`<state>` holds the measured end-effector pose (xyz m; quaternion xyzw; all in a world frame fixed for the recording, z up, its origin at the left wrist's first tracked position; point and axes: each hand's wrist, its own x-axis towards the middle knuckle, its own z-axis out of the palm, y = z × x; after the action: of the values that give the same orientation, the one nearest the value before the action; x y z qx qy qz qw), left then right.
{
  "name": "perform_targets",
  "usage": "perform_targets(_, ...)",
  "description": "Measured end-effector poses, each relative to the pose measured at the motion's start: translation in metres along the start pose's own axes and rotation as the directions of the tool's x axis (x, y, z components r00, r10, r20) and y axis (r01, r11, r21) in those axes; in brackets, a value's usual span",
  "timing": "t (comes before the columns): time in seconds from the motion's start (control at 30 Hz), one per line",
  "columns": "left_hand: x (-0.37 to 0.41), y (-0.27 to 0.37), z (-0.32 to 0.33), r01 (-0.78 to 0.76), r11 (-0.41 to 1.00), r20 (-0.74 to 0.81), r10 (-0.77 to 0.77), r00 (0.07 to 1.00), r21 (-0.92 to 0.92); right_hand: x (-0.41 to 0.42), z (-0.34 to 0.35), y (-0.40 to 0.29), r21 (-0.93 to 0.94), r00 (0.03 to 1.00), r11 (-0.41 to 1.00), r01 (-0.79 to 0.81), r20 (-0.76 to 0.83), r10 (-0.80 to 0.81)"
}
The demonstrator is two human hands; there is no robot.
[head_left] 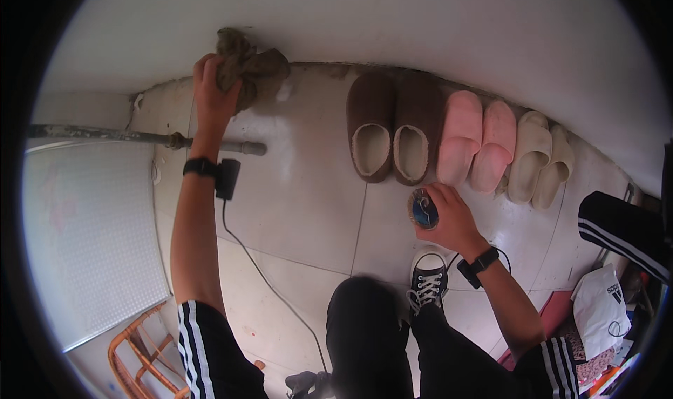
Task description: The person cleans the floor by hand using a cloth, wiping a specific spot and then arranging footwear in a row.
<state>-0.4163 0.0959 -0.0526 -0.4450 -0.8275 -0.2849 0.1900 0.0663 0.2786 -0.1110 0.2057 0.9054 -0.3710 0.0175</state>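
Note:
At the foot of the white wall, my left hand (215, 91) grips a crumpled olive-brown rag (239, 65). Part of the rag lies against the wall and the tiled floor. My right hand (447, 215) is closed around a round container (424, 209), seen from one end, which looks dark blue and shiny within a pale rim. What it contains I cannot tell. The container is just in front of a pair of brown fleece-lined slippers (370, 146). To their right stand pink slippers (462, 136) and beige slippers (531, 157), lined up along the wall.
A worn metal pipe (126, 135) juts in from the left, near my left wrist. Below it are a textured white panel (94, 230) and a rattan frame (131, 354). Cables run from both wrist straps. A white bag (599, 309) lies among clutter at right.

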Motion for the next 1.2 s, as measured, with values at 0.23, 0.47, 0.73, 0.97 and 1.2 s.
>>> perform_targets(0.23,-0.071,-0.038,0.121,0.575,0.731,0.203,-0.667,0.717,0.367,-0.002,-0.004,0.021,-0.035,0.997,0.999,-0.013,0.08,0.016)
perform_targets(0.47,-0.043,-0.047,0.12,0.466,0.825,0.306,-0.555,0.773,0.32,-0.017,-0.006,0.025,-0.057,0.984,0.997,0.059,0.172,-0.048)
perform_targets(0.73,-0.116,0.046,0.076,0.273,0.935,0.526,-0.354,0.773,0.228,-0.03,0.009,0.012,-0.013,0.989,0.999,0.043,0.141,-0.041)
perform_targets(0.97,-0.265,0.162,-0.027,0.217,0.961,0.683,-0.273,0.678,0.169,-0.033,0.015,0.006,-0.021,0.992,0.998,0.055,0.115,-0.052)
perform_targets(1.2,-0.372,0.172,-0.146,0.346,0.926,0.813,-0.314,0.49,0.148,-0.037,0.014,0.013,-0.03,0.99,0.996,0.078,0.117,-0.074)
